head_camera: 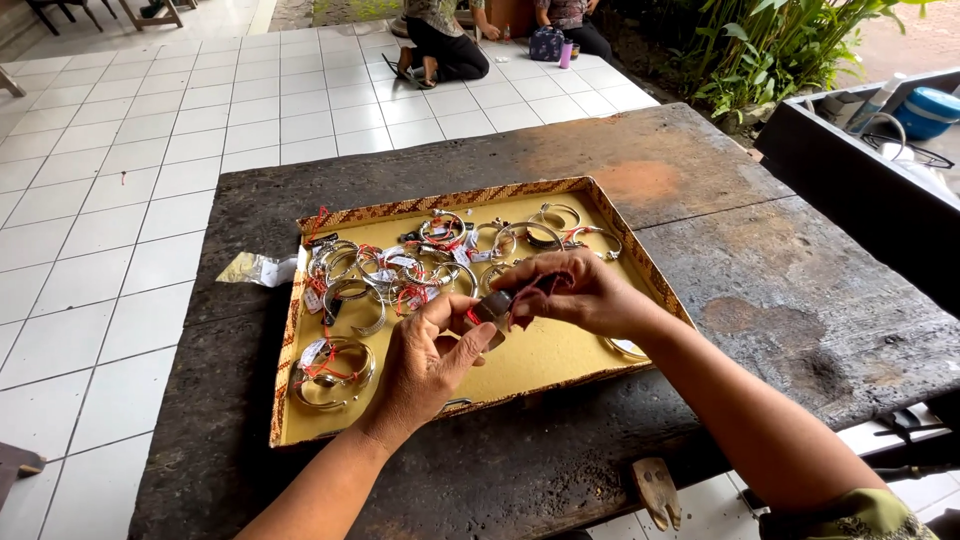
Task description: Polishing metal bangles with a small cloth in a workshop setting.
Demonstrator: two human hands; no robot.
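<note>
Both hands pinch one small silver piece [493,305] with a red string over the tray's middle: left hand [425,365] gripping from below, right hand [575,292] fingers closed on the string end. Shallow yellow tray [560,355] with woven rim holds many silver bangles [400,265] tagged red, bunched at its far-left half; near-right floor bare. Tray sits mid dark wooden table [780,290], open wood right and far.

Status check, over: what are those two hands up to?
Left hand and right hand pinch one silver bangle with red thread over yellow tray. Other bangles lie close behind.
</note>
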